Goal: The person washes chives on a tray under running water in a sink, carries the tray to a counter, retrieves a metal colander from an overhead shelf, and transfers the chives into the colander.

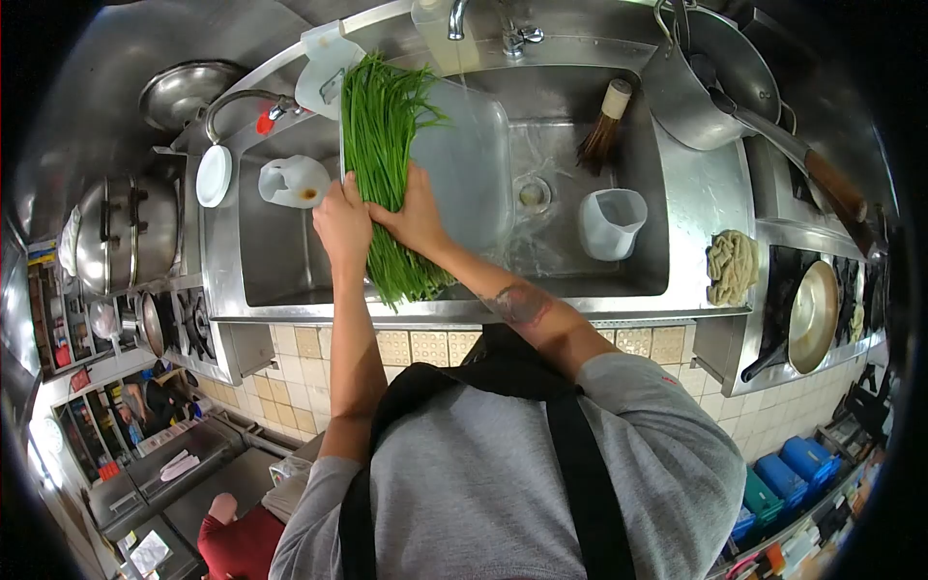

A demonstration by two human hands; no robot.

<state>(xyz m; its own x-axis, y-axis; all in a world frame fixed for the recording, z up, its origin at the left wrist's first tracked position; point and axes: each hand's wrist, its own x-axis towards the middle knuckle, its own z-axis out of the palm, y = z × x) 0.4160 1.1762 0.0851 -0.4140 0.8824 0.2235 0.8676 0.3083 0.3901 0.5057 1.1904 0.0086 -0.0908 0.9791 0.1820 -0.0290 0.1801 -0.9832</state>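
Note:
A long bunch of green stalks [379,126] lies lengthwise at the left side of a translucent tub [474,159] filled with water, and its lower ends reach the sink's front rim. My left hand [343,220] is closed on the bunch's left side. From the right, my right hand [414,208] wraps round the same stalks, its thumb close to the left hand. Water runs from the faucet [462,21] above the tub. Parts of my fingers are hidden in and behind the stalks.
Right basin: a brush [604,124], a cut plastic jug [613,224] and a drain [532,195]. Left basin: another cut jug [293,182]. A cloth [732,268] and large pot [710,87] stand right; a pan [813,314] beyond. A person in red [240,543] is lower left.

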